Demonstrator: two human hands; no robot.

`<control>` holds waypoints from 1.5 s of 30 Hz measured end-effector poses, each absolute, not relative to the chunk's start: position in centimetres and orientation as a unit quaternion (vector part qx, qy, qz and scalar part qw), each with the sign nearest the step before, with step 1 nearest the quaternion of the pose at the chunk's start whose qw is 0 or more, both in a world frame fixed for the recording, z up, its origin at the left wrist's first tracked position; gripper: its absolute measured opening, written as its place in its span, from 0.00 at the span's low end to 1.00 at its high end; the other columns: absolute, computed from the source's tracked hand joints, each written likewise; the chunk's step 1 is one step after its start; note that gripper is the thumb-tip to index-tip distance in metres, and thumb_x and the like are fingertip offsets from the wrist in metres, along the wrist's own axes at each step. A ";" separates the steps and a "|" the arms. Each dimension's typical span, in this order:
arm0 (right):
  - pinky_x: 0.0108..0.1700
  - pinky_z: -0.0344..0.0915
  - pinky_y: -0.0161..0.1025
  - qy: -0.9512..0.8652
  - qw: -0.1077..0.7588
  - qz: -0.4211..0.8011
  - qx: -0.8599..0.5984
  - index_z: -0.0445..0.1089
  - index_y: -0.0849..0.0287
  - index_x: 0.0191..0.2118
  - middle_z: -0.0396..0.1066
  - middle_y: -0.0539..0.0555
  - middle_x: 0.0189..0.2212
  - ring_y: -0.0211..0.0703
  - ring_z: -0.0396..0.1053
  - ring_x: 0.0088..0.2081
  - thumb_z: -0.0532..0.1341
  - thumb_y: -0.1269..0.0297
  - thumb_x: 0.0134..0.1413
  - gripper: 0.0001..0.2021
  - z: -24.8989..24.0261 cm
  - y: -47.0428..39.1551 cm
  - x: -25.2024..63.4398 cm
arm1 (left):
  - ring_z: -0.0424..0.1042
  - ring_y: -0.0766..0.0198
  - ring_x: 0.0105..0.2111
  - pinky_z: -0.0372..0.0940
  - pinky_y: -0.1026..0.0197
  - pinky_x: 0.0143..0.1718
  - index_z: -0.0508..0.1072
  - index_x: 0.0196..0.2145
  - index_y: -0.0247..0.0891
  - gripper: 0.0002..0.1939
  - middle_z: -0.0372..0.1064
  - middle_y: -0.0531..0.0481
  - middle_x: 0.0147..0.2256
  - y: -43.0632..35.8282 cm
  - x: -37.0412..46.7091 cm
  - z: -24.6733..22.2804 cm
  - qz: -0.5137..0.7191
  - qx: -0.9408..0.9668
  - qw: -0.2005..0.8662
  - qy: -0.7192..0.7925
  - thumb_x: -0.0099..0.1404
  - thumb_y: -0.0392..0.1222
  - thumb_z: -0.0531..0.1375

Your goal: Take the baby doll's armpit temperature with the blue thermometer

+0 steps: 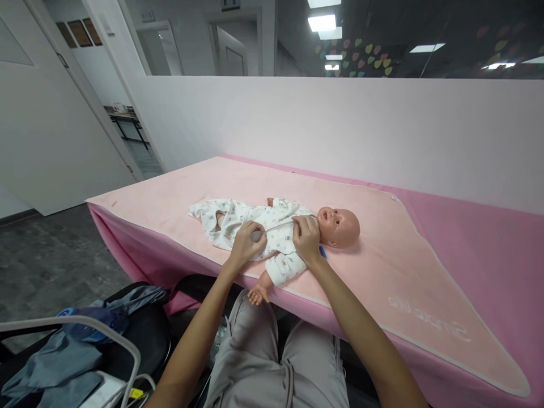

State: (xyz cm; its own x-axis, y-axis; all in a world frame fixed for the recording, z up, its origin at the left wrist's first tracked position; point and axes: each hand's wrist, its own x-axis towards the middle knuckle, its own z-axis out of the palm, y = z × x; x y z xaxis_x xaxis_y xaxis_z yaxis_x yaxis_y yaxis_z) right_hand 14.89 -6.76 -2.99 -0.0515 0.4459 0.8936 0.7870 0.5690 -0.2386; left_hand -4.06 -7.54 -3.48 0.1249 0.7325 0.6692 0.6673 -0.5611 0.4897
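A baby doll (339, 228) lies on its back on the table, its head to the right and its legs to the left. It wears a white baby romper (278, 216) with a small print, and one arm hangs towards the table's near edge. My left hand (250, 242) is closed on the romper's front near the waist; a small grey patch shows by its fingers, which I cannot make out. Higher up, my right hand (306, 237) pinches the romper at the chest, close to the neck. A bit of blue shows beside that wrist, under the doll's shoulder.
A pale pink mat (374, 283) covers the table over a darker pink cloth (488, 249). Behind stands a white wall (340, 130) with a window above. A chair (144, 328) with grey-blue clothing and a blue object is at lower left, beside a pale curved tube (97, 324).
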 end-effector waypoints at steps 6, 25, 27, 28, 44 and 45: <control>0.41 0.59 0.42 -0.712 0.530 -0.150 -0.437 0.68 0.58 0.37 0.70 0.55 0.32 0.44 0.65 0.36 0.50 0.75 0.55 0.11 -3.1 -6.7 15.0 | 0.69 0.59 0.35 0.63 0.58 0.38 0.67 0.33 0.40 0.07 0.70 0.51 0.33 -7.5 -4.2 -3.6 0.470 0.727 0.063 0.497 0.54 0.37 0.56; 0.43 0.59 0.42 -0.732 0.478 -0.110 -0.473 0.68 0.59 0.36 0.69 0.55 0.35 0.46 0.64 0.39 0.52 0.75 0.52 0.10 -0.7 -8.0 15.5 | 0.70 0.62 0.33 0.65 0.61 0.37 0.69 0.34 0.38 0.06 0.70 0.50 0.32 -7.2 -6.3 -2.0 0.478 0.740 0.187 0.434 0.56 0.39 0.57; 0.44 0.59 0.43 -0.737 0.455 -0.093 -0.491 0.68 0.58 0.36 0.69 0.56 0.37 0.47 0.64 0.41 0.53 0.73 0.52 0.09 0.5 -9.7 16.5 | 0.70 0.62 0.34 0.65 0.61 0.37 0.70 0.33 0.38 0.07 0.70 0.50 0.32 -6.6 -6.6 -0.8 0.499 0.732 0.209 0.415 0.58 0.41 0.57; 0.44 0.59 0.44 -0.738 0.444 -0.080 -0.502 0.68 0.58 0.36 0.70 0.55 0.36 0.47 0.65 0.41 0.53 0.71 0.53 0.08 0.8 -10.8 17.1 | 0.70 0.63 0.35 0.65 0.61 0.39 0.70 0.33 0.38 0.07 0.70 0.49 0.33 -6.2 -6.5 0.0 0.517 0.724 0.210 0.406 0.59 0.43 0.56; 0.34 0.61 0.43 -0.559 0.323 -0.091 -0.758 0.71 0.58 0.30 0.72 0.59 0.28 0.50 0.67 0.31 0.50 0.59 0.54 0.14 -6.1 -22.3 22.1 | 0.70 0.59 0.36 0.61 0.60 0.38 0.78 0.36 0.40 0.16 0.73 0.48 0.34 0.2 1.8 -0.4 0.358 0.854 0.285 0.249 0.52 0.50 0.64; 0.32 0.60 0.41 -0.533 0.320 -0.076 -0.779 0.71 0.59 0.31 0.72 0.58 0.28 0.49 0.68 0.30 0.50 0.59 0.54 0.14 -5.3 -22.5 21.9 | 0.70 0.59 0.34 0.62 0.60 0.37 0.78 0.36 0.38 0.16 0.74 0.48 0.33 0.3 1.7 -0.6 0.372 0.835 0.306 0.267 0.54 0.50 0.62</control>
